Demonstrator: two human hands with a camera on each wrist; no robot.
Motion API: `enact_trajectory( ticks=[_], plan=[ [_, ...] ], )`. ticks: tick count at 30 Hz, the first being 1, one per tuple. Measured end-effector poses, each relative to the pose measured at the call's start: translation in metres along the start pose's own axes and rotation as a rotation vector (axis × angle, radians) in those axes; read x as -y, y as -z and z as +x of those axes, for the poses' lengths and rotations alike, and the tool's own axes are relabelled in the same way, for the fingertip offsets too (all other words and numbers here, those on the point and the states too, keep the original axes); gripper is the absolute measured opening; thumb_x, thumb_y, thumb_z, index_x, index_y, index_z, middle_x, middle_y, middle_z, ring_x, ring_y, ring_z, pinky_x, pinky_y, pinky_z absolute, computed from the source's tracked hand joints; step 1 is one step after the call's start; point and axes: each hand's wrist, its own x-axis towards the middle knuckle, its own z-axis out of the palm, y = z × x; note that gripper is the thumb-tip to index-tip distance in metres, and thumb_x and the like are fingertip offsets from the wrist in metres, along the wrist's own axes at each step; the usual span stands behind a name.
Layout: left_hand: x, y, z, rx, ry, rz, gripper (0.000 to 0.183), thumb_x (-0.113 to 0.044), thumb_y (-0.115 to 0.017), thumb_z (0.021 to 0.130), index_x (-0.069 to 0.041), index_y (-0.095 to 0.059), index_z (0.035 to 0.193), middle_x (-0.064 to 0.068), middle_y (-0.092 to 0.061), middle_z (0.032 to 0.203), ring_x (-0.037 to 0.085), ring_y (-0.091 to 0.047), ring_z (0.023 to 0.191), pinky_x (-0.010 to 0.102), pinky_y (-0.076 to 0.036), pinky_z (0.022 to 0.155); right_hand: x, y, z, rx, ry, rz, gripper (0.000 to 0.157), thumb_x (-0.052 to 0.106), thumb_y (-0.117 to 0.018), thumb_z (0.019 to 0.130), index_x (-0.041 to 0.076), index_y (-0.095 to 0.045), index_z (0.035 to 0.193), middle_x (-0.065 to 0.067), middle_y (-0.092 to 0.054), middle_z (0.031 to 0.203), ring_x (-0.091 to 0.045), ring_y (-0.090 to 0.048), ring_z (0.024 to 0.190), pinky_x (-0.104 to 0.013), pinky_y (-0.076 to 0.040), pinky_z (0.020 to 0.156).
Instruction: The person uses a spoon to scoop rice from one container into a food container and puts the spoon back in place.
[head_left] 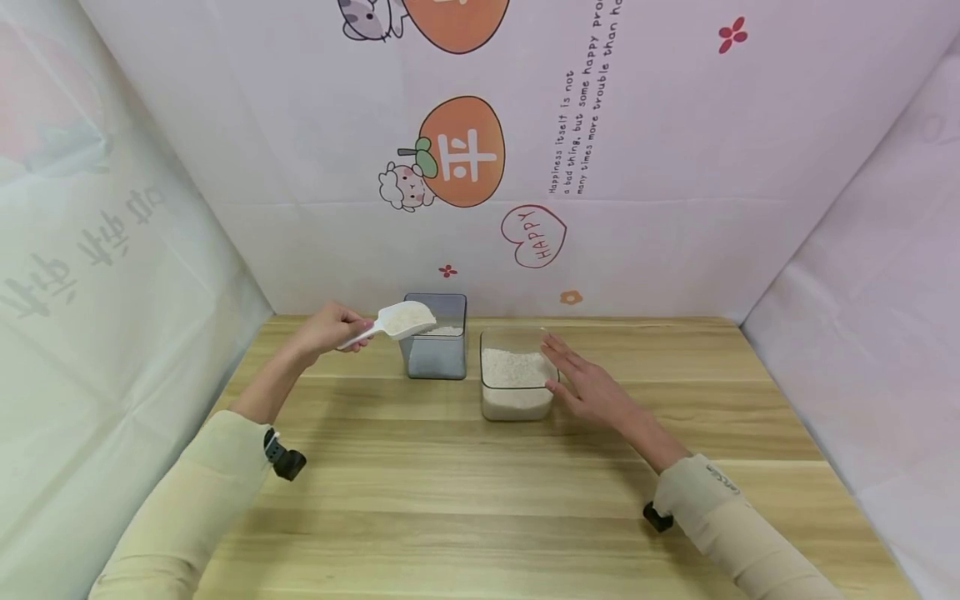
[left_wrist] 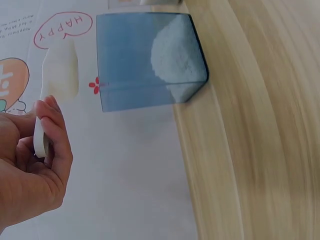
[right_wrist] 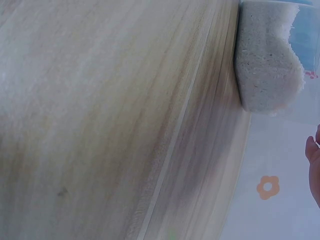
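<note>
My left hand point(head_left: 330, 327) grips the handle of a white scoop point(head_left: 386, 323), its bowl heaped with white rice point(head_left: 408, 317). The scoop's bowl overlaps the left rim of a blue-grey see-through bin point(head_left: 437, 358) in the head view. Inside that bin, the left wrist view shows a sloping pile of rice point(left_wrist: 176, 55). To its right stands a clear bin point(head_left: 517, 403), about half full of rice. My right hand point(head_left: 592, 390) has its fingers extended along the right side of this clear bin, fingertips at the rim. Only a bit of that hand shows in the right wrist view.
Both bins stand near the back of a wooden table point(head_left: 465, 508). Right behind rises a white printed cloth wall point(head_left: 637, 242), with plain cloth sides at left and right. Black camera mounts point(head_left: 287, 463) sit on both wrists.
</note>
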Motion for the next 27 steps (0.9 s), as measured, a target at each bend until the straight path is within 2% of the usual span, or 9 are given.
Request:
enact_trajectory(
  ticks=[9, 15, 19, 23, 27],
  plan=[
    [0.002, 0.016, 0.001, -0.02, 0.037, 0.06, 0.036, -0.009, -0.05, 0.104, 0.021, -0.059, 0.12, -0.002, -0.069, 0.074, 0.005, -0.061, 0.064, 0.016, -0.051, 0.059, 0.0, -0.001, 0.0, -0.007, 0.015, 0.001, 0.061, 0.027, -0.053, 0.104, 0.004, -0.03, 0.155, -0.019, -0.026, 0.163, -0.034, -0.04, 0.144, -0.051, -0.043, 0.108],
    [0.003, 0.024, 0.004, -0.041, 0.01, 0.114, 0.033, -0.009, -0.052, 0.103, 0.021, -0.064, 0.111, 0.0, -0.069, 0.073, 0.008, -0.06, 0.064, 0.017, -0.051, 0.058, 0.0, 0.0, 0.001, -0.018, 0.016, 0.001, 0.061, 0.027, -0.053, 0.103, 0.003, -0.032, 0.155, -0.016, -0.025, 0.164, -0.034, -0.035, 0.146, -0.051, -0.042, 0.109],
    [0.001, 0.026, 0.007, -0.06, 0.0, 0.131, 0.031, -0.008, -0.053, 0.102, 0.019, -0.067, 0.107, 0.0, -0.068, 0.07, 0.01, -0.061, 0.063, 0.018, -0.051, 0.058, 0.001, 0.001, 0.001, -0.021, 0.021, -0.001, 0.061, 0.027, -0.054, 0.103, 0.003, -0.032, 0.155, -0.017, -0.026, 0.163, -0.035, -0.039, 0.144, -0.051, -0.043, 0.108],
    [-0.003, 0.026, 0.009, -0.082, 0.005, 0.191, 0.031, -0.011, -0.054, 0.102, 0.016, -0.07, 0.102, -0.001, -0.068, 0.067, 0.01, -0.061, 0.063, 0.019, -0.051, 0.058, 0.0, 0.001, 0.0, -0.02, 0.022, -0.006, 0.061, 0.025, -0.055, 0.103, 0.003, -0.032, 0.154, -0.021, -0.029, 0.161, -0.035, -0.044, 0.141, -0.051, -0.044, 0.107],
    [-0.008, 0.024, 0.012, -0.097, 0.014, 0.239, 0.031, -0.012, -0.055, 0.102, 0.014, -0.071, 0.102, -0.001, -0.069, 0.068, 0.008, -0.061, 0.061, 0.019, -0.051, 0.058, 0.0, 0.001, 0.0, -0.015, 0.015, -0.001, 0.061, 0.026, -0.055, 0.103, 0.003, -0.032, 0.154, -0.021, -0.029, 0.161, -0.035, -0.043, 0.142, -0.052, -0.044, 0.107]
  ],
)
